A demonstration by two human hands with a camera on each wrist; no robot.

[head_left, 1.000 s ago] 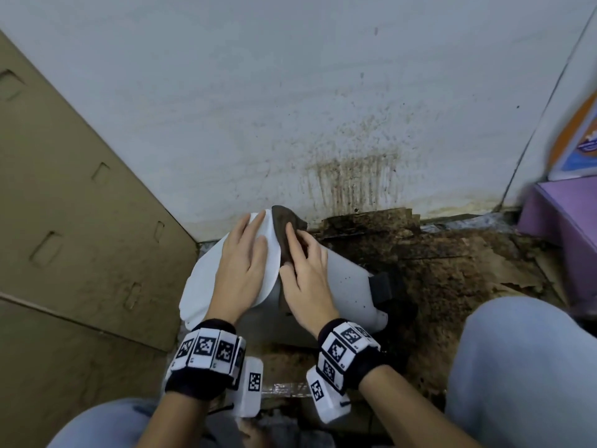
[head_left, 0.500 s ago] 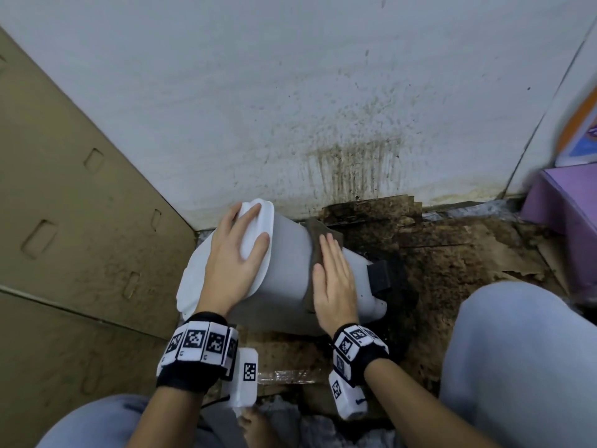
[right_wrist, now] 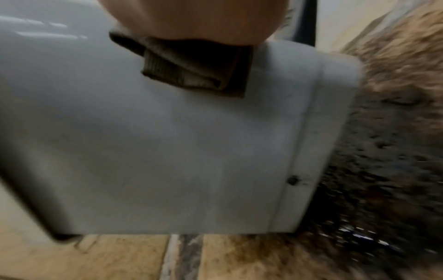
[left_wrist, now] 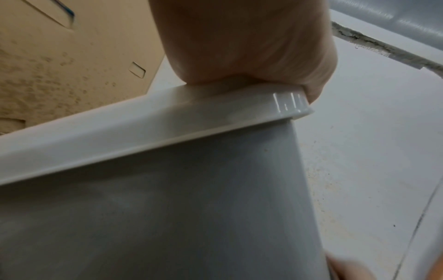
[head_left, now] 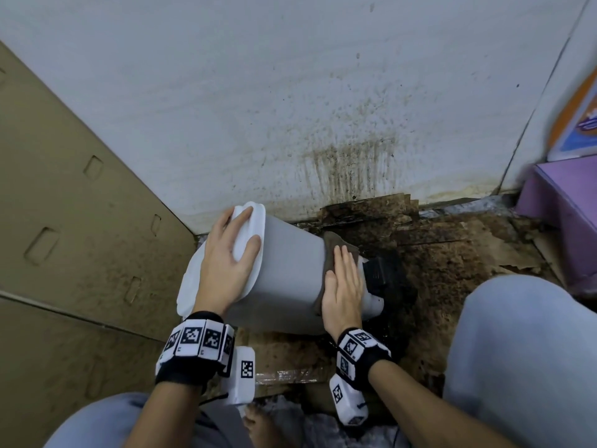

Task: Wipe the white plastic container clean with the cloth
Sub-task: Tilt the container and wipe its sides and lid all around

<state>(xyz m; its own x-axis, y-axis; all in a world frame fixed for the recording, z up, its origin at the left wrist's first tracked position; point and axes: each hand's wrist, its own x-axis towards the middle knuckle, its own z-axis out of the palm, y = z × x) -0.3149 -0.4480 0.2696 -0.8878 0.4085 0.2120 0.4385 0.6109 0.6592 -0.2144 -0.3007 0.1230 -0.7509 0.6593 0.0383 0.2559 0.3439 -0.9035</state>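
The white plastic container (head_left: 290,270) lies tilted on its side on dirty cardboard, its lid end to the left. My left hand (head_left: 231,253) lies flat over the white lid rim (left_wrist: 167,128), fingers spread and holding it steady. My right hand (head_left: 344,282) presses a folded brown cloth (head_left: 332,244) flat against the container's side near its bottom end. In the right wrist view the cloth (right_wrist: 191,70) sticks out from under my palm on the grey-white wall (right_wrist: 167,151). A black block (head_left: 381,270) sits at the container's bottom end.
A stained white wall (head_left: 323,108) stands close behind. A cardboard panel (head_left: 64,221) closes the left side. Wet, dark, soiled cardboard (head_left: 452,253) covers the floor to the right. A purple box (head_left: 568,205) stands at far right. My knees (head_left: 523,350) frame the bottom.
My right hand has slid the cloth from beside the lid rightward along the container's side toward its bottom end. My left hand stays on the lid.
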